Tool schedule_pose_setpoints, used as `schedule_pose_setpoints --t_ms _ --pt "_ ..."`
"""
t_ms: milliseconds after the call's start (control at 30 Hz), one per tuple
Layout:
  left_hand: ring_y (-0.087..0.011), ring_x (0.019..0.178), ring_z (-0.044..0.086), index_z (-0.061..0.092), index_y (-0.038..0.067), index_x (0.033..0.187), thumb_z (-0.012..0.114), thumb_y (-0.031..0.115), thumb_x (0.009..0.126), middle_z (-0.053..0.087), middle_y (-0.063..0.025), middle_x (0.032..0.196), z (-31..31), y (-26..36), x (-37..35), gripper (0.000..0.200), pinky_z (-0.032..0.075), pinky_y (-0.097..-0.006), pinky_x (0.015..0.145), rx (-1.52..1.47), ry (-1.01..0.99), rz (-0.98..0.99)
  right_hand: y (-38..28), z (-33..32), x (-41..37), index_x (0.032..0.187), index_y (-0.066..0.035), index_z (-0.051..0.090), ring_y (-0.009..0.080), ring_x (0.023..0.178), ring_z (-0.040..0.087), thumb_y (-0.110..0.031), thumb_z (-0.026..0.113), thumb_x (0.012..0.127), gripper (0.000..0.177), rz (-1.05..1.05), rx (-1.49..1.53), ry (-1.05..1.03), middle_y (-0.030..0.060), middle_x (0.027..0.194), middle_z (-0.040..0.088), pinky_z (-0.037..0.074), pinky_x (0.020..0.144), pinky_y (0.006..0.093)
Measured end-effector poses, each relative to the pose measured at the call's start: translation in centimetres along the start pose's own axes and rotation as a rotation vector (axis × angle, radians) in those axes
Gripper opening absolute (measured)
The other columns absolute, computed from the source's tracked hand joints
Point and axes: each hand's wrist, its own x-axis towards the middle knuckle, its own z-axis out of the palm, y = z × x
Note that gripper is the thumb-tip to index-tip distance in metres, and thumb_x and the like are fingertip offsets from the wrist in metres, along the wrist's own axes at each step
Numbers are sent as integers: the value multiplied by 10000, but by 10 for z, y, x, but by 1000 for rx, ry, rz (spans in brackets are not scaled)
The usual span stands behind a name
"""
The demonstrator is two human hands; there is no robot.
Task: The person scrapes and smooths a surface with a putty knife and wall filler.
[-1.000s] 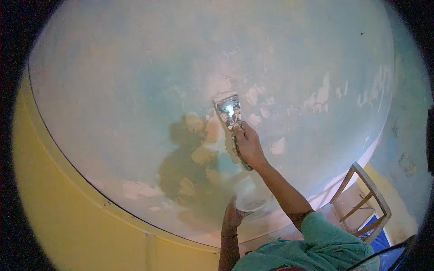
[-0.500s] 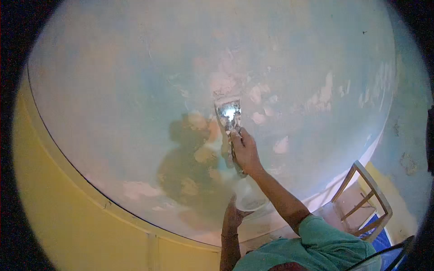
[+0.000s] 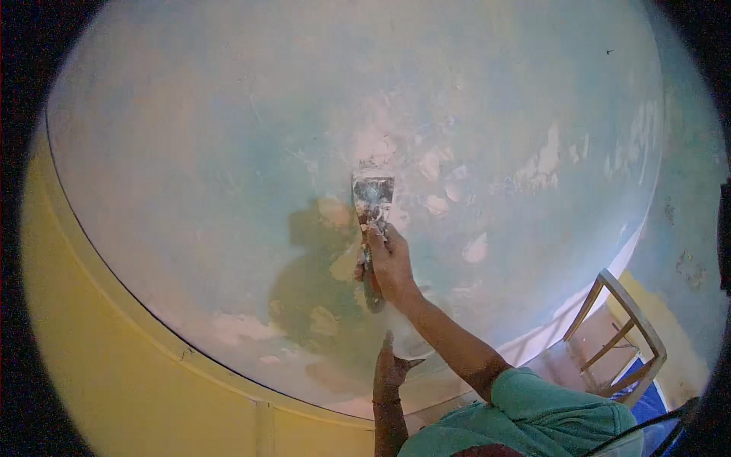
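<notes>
My right hand [image 3: 391, 266] is closed around the handle of a putty knife [image 3: 374, 190]. Its broad metal blade points up against the wall [image 3: 205, 167] and is smeared with white filler. Just above the blade edge is a pale patch of filler [image 3: 375, 145]. Lower down, my left hand [image 3: 391, 369] grips a pale, round bowl [image 3: 411, 339], thumb up along its side. The bowl blends into the wall behind it, and my right forearm passes close to it, so its contents cannot be made out.
Several filler patches [image 3: 544, 160] dot the blue-green wall. My shadow [image 3: 304, 289] falls left of the knife. A wooden chair [image 3: 628, 327] stands at lower right, by a blue item [image 3: 647, 407]. Yellow panelling [image 3: 152, 381] borders the lower left, below a dark curved line.
The putty knife and my right hand have shifted slightly left and down, and the bright glare on the blade is gone. My left hand with the bowl has dropped a little.
</notes>
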Motion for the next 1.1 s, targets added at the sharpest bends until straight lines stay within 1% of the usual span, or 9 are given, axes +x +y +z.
schedule_pose_setpoints --t_ms 100,267,400,567,667,767,867,933,1100 --pt "-317 1087 437 279 4 1232 480 391 791 419 -166 1200 -3 -4 -1 620 402 -506 830 139 42 3 -14 12 1 914 -41 447 132 427 487 -283 426 881 245 29 116 -49 31 590 455 437 385 283" --pt "-289 1138 388 210 -79 1235 803 194 525 390 -208 1227 -13 -30 -8 964 328 -341 948 817 172 10 -13 18 -13 857 -62 440 138 434 498 -272 428 880 211 14 212 -43 33 592 461 448 392 291" --pt "-318 1075 450 324 22 1221 401 454 840 416 -169 1210 -8 -13 -11 581 414 -525 816 -67 8 -51 -14 24 -14 843 -70 435 142 437 502 -266 428 879 199 45 288 -39 33 591 459 455 398 295" --pt "-315 1041 480 315 19 1230 405 462 837 425 -168 1198 -11 -16 -8 599 437 -505 804 -652 97 -306 -21 36 -15 829 -70 431 145 439 502 -279 443 873 214 49 372 -33 34 589 462 460 402 296" --pt "-315 1024 494 313 24 1234 408 454 839 429 -165 1194 -15 -17 -7 592 451 -499 789 -674 137 -348 -31 32 -21 831 -63 437 145 455 506 -283 450 871 223 94 384 -29 38 601 474 460 406 298" --pt "-322 1035 486 316 31 1233 416 446 839 423 -171 1200 -32 -63 -5 581 458 -506 778 -685 -45 -71 -39 14 -24 851 -56 450 140 469 506 -268 454 870 213 69 231 -26 40 617 490 460 408 296" --pt "-358 1138 356 234 67 1279 435 438 832 336 -160 1270 -23 -23 -5 614 351 -539 877 -462 -96 -154 -30 -17 -1 871 -42 477 114 481 493 -226 456 871 185 -106 -79 -9 29 623 492 433 405 260" --pt "-360 1127 369 247 57 1270 434 420 839 347 -165 1261 -23 -28 1 593 365 -536 867 -658 -27 -283 -34 -44 14 857 -42 490 99 488 481 -218 446 874 183 -232 -411 -18 19 616 479 412 409 240" --pt "-350 1104 404 274 50 1258 428 443 834 375 -165 1242 -5 -27 9 599 388 -524 850 -551 -32 -249 -66 -76 44 808 -36 488 78 503 443 -225 411 880 217 -149 -686 -32 3 603 452 383 428 236"
